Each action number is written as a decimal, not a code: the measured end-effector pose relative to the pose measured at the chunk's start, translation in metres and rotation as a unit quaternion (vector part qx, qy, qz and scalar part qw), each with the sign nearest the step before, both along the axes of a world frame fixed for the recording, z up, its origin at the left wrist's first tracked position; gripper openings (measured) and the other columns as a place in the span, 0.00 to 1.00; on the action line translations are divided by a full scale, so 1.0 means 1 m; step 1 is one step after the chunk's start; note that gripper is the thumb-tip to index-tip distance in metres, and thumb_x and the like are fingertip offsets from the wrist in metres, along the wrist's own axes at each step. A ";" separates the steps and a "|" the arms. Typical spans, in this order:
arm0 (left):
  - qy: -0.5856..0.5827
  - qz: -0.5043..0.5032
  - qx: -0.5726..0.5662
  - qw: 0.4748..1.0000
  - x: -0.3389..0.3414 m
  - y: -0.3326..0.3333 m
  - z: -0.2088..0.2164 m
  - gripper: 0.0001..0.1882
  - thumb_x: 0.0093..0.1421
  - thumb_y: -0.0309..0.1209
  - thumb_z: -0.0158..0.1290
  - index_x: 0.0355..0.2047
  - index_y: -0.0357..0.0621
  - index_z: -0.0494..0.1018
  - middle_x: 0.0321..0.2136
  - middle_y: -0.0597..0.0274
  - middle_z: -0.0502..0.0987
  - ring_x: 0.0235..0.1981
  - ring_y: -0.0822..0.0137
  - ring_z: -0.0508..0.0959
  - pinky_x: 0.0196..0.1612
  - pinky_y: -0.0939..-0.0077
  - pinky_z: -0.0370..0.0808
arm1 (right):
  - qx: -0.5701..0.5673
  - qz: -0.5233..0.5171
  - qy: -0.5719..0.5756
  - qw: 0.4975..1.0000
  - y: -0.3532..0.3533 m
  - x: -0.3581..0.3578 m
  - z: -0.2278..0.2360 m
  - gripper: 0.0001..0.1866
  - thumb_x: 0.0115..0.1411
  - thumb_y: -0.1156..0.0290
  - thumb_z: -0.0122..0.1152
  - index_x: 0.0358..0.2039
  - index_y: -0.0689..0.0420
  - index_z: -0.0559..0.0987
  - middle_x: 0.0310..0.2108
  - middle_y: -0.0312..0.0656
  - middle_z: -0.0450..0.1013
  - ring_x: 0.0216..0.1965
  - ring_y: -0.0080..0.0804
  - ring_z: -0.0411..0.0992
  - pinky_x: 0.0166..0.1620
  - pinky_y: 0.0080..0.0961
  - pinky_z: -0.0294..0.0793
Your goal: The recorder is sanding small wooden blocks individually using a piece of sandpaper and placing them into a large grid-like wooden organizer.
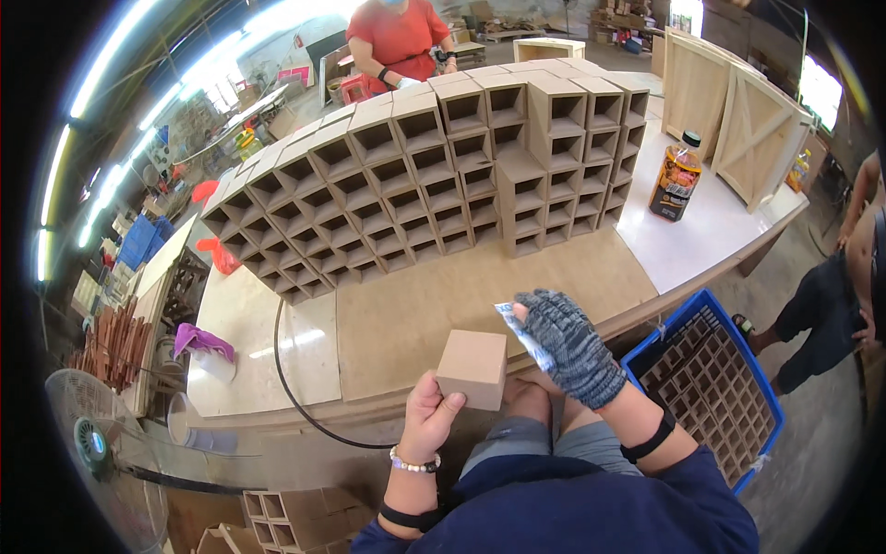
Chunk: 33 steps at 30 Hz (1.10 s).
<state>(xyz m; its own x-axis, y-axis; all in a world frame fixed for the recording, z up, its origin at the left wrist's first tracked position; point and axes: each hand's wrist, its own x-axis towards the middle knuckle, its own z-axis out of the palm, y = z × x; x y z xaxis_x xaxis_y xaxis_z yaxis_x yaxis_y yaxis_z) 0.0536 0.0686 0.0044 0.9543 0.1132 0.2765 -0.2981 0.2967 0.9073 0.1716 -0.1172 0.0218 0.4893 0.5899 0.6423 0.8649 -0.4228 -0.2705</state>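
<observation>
My bare left hand (431, 413) grips a small brown box (472, 362) by its lower left corner, thumb in front, just off the table's near edge. My right hand (574, 349), in a grey knitted fingerless glove, is closed around a flat white-and-blue strip (524, 338), whose exact kind I cannot make out. The strip is close to the box's right side but apart from it. Beyond both hands, a wide stack of open brown boxes (397, 204) stands on the wooden table (415, 314), hollow sides facing me.
A blue crate (630, 362) full of similar boxes stands at the right. A dark-labelled bottle (676, 178) and wooden panels (738, 115) are on the table. A black hose (280, 351) hangs over its edge. A fan (92, 443) is lower left; a person in red (399, 42) works behind the stack.
</observation>
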 end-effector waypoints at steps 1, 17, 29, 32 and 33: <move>0.001 0.001 -0.001 1.000 -0.001 0.002 -0.002 0.11 0.55 0.23 0.46 0.40 0.37 0.64 0.36 0.65 0.71 0.36 0.76 0.69 0.41 0.82 0.66 | -0.001 0.001 0.001 1.000 0.003 -0.013 0.018 0.22 0.49 0.69 0.51 0.47 0.55 0.65 0.47 0.44 0.64 0.49 0.42 0.62 0.53 0.38 0.56; -0.003 -0.038 -0.085 0.996 0.004 0.004 -0.004 0.19 0.54 0.26 0.48 0.46 0.36 0.61 0.41 0.61 0.70 0.43 0.72 0.69 0.46 0.77 0.64 | -0.028 0.152 -0.051 0.987 0.010 -0.027 0.026 0.22 0.49 0.70 0.51 0.47 0.53 0.65 0.46 0.43 0.65 0.48 0.42 0.63 0.51 0.38 0.60; -0.014 -0.091 -0.275 0.957 0.005 0.005 -0.013 0.22 0.54 0.27 0.49 0.49 0.40 0.59 0.48 0.58 0.65 0.51 0.63 0.64 0.53 0.66 0.60 | 0.032 -0.010 0.024 0.999 -0.008 0.003 0.005 0.25 0.48 0.79 0.47 0.50 0.57 0.64 0.45 0.49 0.66 0.46 0.43 0.64 0.51 0.35 0.59; -0.012 -0.085 -0.253 0.964 0.005 0.005 -0.009 0.22 0.54 0.27 0.49 0.49 0.40 0.59 0.48 0.58 0.65 0.50 0.64 0.64 0.52 0.67 0.60 | 0.065 0.012 0.043 0.997 -0.005 -0.003 0.018 0.25 0.48 0.78 0.48 0.50 0.57 0.64 0.44 0.48 0.66 0.46 0.43 0.64 0.51 0.35 0.59; -0.011 -0.079 -0.235 0.969 0.004 0.006 -0.008 0.22 0.54 0.27 0.49 0.49 0.39 0.59 0.48 0.58 0.65 0.50 0.65 0.64 0.52 0.68 0.60 | 0.092 0.039 0.072 0.992 -0.001 -0.007 0.023 0.25 0.48 0.77 0.49 0.50 0.56 0.63 0.45 0.48 0.66 0.46 0.42 0.64 0.51 0.35 0.59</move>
